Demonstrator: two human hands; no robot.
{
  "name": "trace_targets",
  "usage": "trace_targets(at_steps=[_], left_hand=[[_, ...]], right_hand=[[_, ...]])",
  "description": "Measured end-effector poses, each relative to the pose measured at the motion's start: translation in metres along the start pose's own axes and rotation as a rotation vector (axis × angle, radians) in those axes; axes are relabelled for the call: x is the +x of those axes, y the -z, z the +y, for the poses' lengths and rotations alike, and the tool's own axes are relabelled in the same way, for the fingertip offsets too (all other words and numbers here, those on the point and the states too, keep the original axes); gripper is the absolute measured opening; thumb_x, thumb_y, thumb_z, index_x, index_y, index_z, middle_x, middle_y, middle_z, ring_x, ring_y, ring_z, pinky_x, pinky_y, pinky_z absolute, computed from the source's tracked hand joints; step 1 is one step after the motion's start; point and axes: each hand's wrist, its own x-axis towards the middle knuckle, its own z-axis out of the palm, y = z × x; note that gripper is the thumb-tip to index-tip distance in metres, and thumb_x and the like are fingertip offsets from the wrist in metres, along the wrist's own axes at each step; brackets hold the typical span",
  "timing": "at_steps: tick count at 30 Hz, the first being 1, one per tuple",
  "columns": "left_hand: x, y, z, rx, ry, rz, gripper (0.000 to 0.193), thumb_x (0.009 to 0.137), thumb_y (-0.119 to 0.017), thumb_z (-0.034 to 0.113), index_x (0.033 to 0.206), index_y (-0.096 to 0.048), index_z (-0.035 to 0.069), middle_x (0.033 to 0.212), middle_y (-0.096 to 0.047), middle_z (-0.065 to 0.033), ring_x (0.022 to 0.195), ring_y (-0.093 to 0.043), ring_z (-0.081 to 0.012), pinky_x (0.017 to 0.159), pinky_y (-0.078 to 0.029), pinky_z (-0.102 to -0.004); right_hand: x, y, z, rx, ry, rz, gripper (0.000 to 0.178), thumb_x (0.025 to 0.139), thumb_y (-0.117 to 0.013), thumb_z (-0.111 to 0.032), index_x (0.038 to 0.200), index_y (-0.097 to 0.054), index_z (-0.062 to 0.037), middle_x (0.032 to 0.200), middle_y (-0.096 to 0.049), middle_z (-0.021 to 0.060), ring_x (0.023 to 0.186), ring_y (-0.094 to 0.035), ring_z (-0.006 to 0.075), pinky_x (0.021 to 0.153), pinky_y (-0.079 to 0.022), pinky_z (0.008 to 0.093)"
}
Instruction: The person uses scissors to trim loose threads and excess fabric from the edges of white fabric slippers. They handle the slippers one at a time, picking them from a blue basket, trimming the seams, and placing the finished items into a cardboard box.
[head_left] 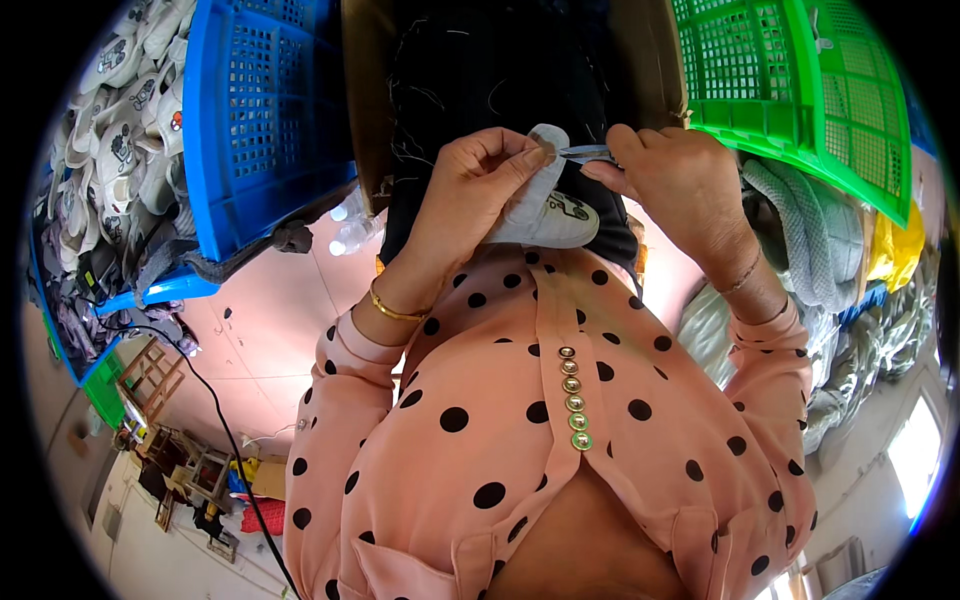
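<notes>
Pale fabric shoe upper with dark motif (562, 226): above black, thread-flecked cloth (440, 95). Left hand (482, 182): pinching its edge. Right hand (672, 172): gripping slim silver metal snips (588, 153). Advisable: edge taut, blades shallow.

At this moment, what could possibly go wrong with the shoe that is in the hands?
1. What look like metal snips in the right hand are close to the left hand's fingertips; a slip might nick them.
2. The tips are also right by the pale shoe, so a careless cut could damage it.
3. Loose threads lie on the dark cloth; some might cling to the shoe.
</notes>
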Motion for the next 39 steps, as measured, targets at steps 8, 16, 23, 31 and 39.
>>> trace_targets(at_steps=[8, 16, 23, 31, 39], left_hand=[[-0.002, -0.006, -0.005, 0.054, -0.057, 0.053, 0.014, 0.092, -0.068, 0.014, 0.094, -0.070, 0.001, 0.074, -0.062, 0.0023, 0.060, -0.048, -0.0004, 0.052, -0.037, -0.0156], [-0.010, 0.001, 0.003, -0.008, 0.020, -0.035, 0.016, 0.096, -0.061, 0.016, 0.100, -0.067, 0.002, 0.080, -0.063, 0.0020, 0.067, -0.053, -0.0023, 0.060, -0.042, -0.0162], [-0.001, 0.038, 0.007, 0.929, -0.633, 0.431, 0.022, 0.093, -0.062, 0.008, 0.114, -0.064, 0.002, 0.117, -0.065, -0.0109, 0.109, -0.061, -0.0217, 0.096, -0.048, -0.0325], [-0.023, 0.016, 0.018, 1.240, -0.895, 0.131, 0.013, 0.078, -0.073, 0.018, 0.091, -0.075, 0.019, 0.092, -0.067, 0.0027, 0.108, -0.054, -0.0209, 0.107, -0.034, -0.0449], [-0.010, 0.007, 0.011, 1.348, -1.078, 0.130, 0.014, 0.070, -0.077, 0.018, 0.084, -0.073, 0.015, 0.084, -0.064, 0.0041, 0.097, -0.057, -0.0168, 0.108, -0.034, -0.0465]], right_hand=[[0.003, -0.003, 0.002, -0.024, 0.037, -0.030, 0.036, 0.086, -0.064, -0.043, 0.072, -0.053, -0.0120, 0.056, -0.054, 0.0003, 0.055, -0.059, 0.0193, 0.049, -0.044, 0.0307], [0.003, -0.045, -0.016, 1.396, -0.571, -0.127, 0.032, 0.094, -0.063, -0.031, 0.088, -0.061, 0.0010, 0.060, -0.051, 0.0006, 0.056, -0.049, 0.0064, 0.050, -0.040, 0.0230], [0.000, -0.056, -0.027, 1.750, -0.638, -0.193, 0.026, 0.098, -0.056, -0.022, 0.081, -0.058, -0.0033, 0.061, -0.046, -0.0041, 0.057, -0.038, 0.0024, 0.052, -0.033, 0.0202], [0.001, -0.053, -0.025, 1.722, -0.607, -0.202, 0.026, 0.099, -0.055, -0.022, 0.082, -0.058, -0.0030, 0.060, -0.047, -0.0034, 0.057, -0.040, 0.0036, 0.054, -0.034, 0.0202], [0.006, -0.051, -0.031, 1.563, -0.610, -0.136, 0.026, 0.095, -0.059, -0.020, 0.079, -0.059, -0.0004, 0.057, -0.049, -0.0014, 0.053, -0.041, 0.0031, 0.049, -0.035, 0.0216]])
